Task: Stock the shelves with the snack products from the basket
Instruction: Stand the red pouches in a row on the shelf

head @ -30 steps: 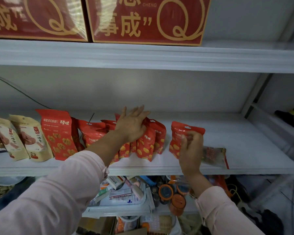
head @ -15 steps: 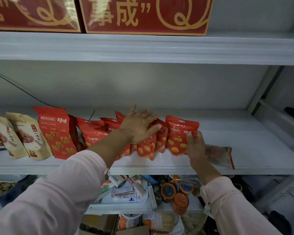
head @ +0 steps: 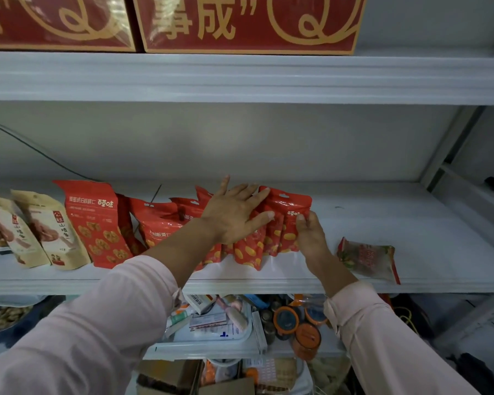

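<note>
Red pouch stands upright at right end of row on shelf, long axis vertical. Right hand pinches its right edge. Left hand, fingers spread flat, presses neighbouring pouches. Flat packet lies right, nearer right hand.

Shelf: pouches in a row from left edge to end pouch at centre | packet flat at right, apart | boxes on upper shelf | tray below
</note>
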